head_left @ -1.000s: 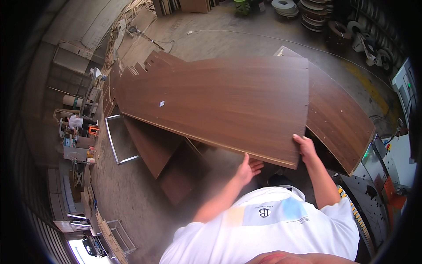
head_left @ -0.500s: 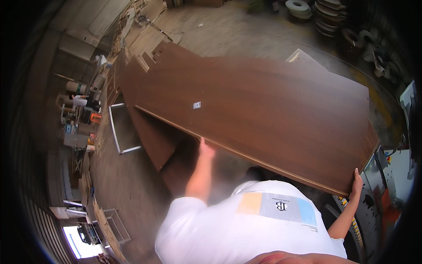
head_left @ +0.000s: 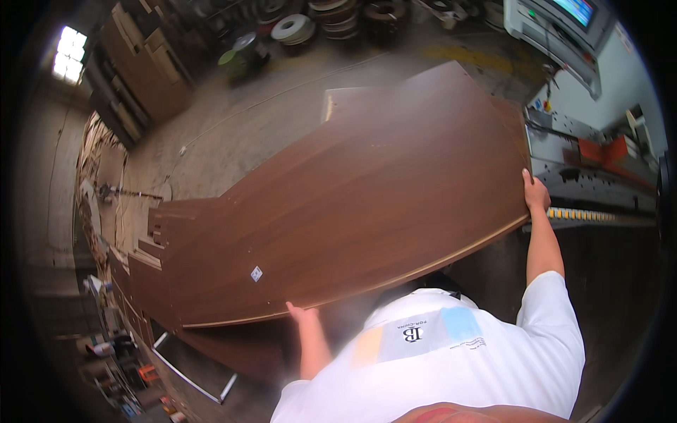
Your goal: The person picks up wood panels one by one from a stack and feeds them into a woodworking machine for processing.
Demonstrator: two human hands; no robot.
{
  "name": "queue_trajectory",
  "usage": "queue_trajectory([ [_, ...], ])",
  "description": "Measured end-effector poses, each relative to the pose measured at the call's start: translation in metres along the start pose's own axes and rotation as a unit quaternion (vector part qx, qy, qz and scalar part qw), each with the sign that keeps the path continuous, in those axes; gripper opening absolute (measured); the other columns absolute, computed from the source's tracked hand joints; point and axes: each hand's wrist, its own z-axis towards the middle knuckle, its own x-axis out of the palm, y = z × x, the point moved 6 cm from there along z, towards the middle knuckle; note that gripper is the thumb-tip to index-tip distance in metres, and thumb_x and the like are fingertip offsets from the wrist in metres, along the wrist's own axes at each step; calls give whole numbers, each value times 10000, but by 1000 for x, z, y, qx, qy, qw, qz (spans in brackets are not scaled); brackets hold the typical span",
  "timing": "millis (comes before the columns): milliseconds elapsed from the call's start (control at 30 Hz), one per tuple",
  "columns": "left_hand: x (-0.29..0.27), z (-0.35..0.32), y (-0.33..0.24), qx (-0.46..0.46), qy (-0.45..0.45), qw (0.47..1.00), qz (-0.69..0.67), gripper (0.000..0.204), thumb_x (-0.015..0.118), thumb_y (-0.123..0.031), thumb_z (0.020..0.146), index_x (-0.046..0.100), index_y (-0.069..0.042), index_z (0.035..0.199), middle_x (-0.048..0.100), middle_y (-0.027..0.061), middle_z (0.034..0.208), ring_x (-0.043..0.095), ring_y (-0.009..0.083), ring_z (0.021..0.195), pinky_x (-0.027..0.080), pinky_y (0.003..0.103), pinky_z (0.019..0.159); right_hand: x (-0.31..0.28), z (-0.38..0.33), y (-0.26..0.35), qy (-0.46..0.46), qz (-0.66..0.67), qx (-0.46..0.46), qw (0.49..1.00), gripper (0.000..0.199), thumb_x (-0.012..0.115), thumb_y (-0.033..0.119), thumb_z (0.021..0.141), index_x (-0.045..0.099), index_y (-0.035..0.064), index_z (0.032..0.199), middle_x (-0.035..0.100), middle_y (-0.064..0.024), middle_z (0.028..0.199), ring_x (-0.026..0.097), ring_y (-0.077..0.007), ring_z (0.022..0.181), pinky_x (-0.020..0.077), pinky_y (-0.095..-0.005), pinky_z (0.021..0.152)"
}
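A large dark brown wood panel (head_left: pixel 367 190) spans the middle of the head view, a small white label (head_left: pixel 257 273) near its left part. My left hand (head_left: pixel 305 314) holds its near long edge, thumb on top and the other fingers hidden beneath. At the panel's right end, close to the near corner, my right hand (head_left: pixel 537 193) is closed round the short edge. More brown boards (head_left: pixel 189 210) show under and beyond the panel at its left.
On the right stands a machine with a screen (head_left: pixel 572 14), a red-orange part (head_left: pixel 599 153) and a yellow-marked strip (head_left: pixel 582 213). Rolls of banding (head_left: pixel 293 29) sit at the back. Upright boards (head_left: pixel 144 63) lean far left. A white metal frame (head_left: pixel 194 374) lies lower left.
My view has turned right, bringing more of the machine into sight. The panel's right end now appears higher and beside the machine. Both hands keep hold of the panel.
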Motion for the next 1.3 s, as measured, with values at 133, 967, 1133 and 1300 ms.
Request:
queue_trajectory([
  [133, -14, 22, -7, -38, -5, 999, 12, 680, 382, -593, 947, 474, -96, 1401, 487, 87, 1444, 466, 329, 1305, 389, 484, 1088, -5, -18, -2, -15, 10, 8, 1000, 728, 350, 741, 885, 679, 125, 1092, 678, -209, 1080, 615, -417, 1065, 482, -492, 888],
  [967, -4, -35, 17, -63, 135, 956, 251, 614, 222, -493, 1024, 468, -62, 1385, 480, 104, 1418, 437, 309, 1284, 349, 459, 1096, -25, -132, -288, -10, 35, 208, 978, 645, 361, 682, 919, 668, 125, 1031, 679, -182, 1061, 614, -397, 1029, 485, -488, 862],
  [1133, 26, -38, 32, -45, 136, 941, 306, 682, 322, -609, 953, 510, -90, 1353, 516, 68, 1393, 476, 308, 1242, 363, 429, 1073, -42, -137, -334, -38, 50, 232, 971, 648, 360, 678, 921, 669, 113, 994, 683, -194, 1035, 625, -400, 1011, 491, -488, 848],
  [1300, 58, -81, 97, -80, 130, 916, 371, 638, 379, -658, 924, 574, -156, 1265, 577, 37, 1318, 571, 274, 1120, 490, 390, 912, -65, -100, -391, -36, 44, 237, 970, 664, 346, 678, 924, 676, 113, 1038, 681, -196, 1065, 621, -401, 1030, 489, -490, 856],
])
